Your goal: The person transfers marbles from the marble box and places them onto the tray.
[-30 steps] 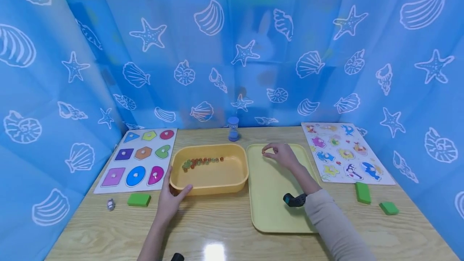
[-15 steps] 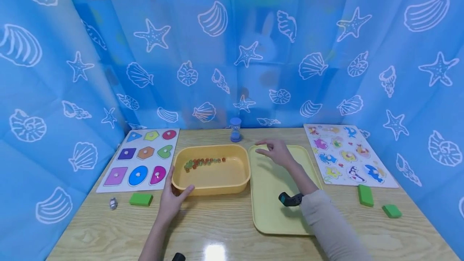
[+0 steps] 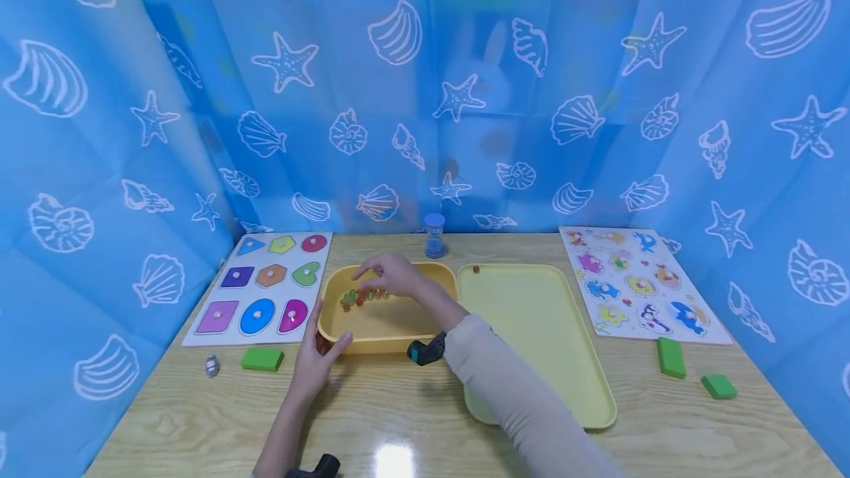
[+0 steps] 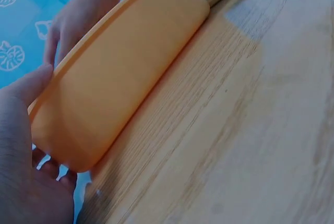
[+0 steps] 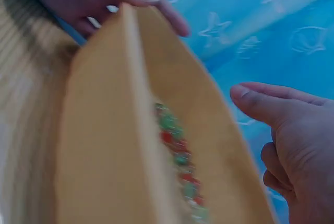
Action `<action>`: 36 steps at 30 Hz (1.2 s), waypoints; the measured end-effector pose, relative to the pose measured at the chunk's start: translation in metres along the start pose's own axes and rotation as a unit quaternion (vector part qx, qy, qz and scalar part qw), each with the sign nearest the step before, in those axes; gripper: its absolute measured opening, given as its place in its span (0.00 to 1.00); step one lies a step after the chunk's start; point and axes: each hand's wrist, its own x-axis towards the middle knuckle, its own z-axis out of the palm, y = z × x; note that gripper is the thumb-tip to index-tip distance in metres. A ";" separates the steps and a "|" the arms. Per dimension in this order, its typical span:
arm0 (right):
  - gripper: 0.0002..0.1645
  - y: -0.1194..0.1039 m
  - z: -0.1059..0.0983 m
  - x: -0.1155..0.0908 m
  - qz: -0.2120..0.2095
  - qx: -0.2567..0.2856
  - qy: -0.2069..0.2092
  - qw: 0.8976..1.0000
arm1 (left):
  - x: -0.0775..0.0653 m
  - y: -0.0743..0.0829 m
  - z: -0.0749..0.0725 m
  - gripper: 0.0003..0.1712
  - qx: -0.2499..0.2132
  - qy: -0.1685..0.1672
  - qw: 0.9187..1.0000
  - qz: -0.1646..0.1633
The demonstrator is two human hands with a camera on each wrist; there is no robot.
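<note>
My left hand (image 3: 313, 369) grips the left front corner of an orange plastic basin (image 3: 385, 347), thumb over the rim and fingers around the outer wall. Small red and green glass-like beads (image 3: 350, 299) lie in a cluster and row inside it. Over the basin hovers my right hand (image 3: 393, 276), thumb and forefinger extended with a gap between them, other fingers curled in the right wrist view; no bead shows between them. It hides part of the row. One reddish bead (image 3: 476, 269) sits at the far left corner of the yellow tray (image 3: 538, 345).
A shape puzzle board (image 3: 219, 293) lies left, a sea-animal board (image 3: 637, 286) right. A blue sand timer (image 3: 434, 236) stands behind the basin. Green blocks (image 3: 262, 358) lie on both sides; a small grey figure (image 3: 212, 366) lies at left. A blue curtain (image 3: 425, 94) hangs behind.
My right hand let go of a reddish bead at the tray's far left corner, then moved left over the basin. The left hand stays on the basin.
</note>
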 end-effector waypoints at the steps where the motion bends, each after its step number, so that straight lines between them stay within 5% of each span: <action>1: 0.13 -0.001 0.006 0.003 0.004 -0.007 -0.009 1.000 | 0.000 -0.001 0.000 0.47 -0.001 0.001 1.000 0.001; 11: 0.10 -0.001 0.039 0.017 0.047 -0.049 -0.060 0.996 | 0.002 -0.003 0.002 0.47 0.006 0.005 1.000 0.002; 21: 0.11 -0.003 0.051 0.023 0.000 -0.131 -0.091 0.987 | 0.001 -0.005 0.001 0.48 0.015 0.013 1.000 -0.002; 25: 0.10 -0.003 0.050 0.020 0.002 -0.121 -0.084 0.989 | 0.001 -0.004 0.003 0.48 0.018 0.013 1.000 0.001; 31: 0.09 -0.005 0.016 0.005 -0.008 -0.015 -0.025 1.000 | 0.001 -0.004 0.003 0.48 0.013 0.014 1.000 -0.001; 36: 0.12 0.009 -0.038 -0.040 -0.016 0.020 0.058 0.998 | 0.000 -0.003 0.002 0.49 0.014 0.011 1.000 -0.006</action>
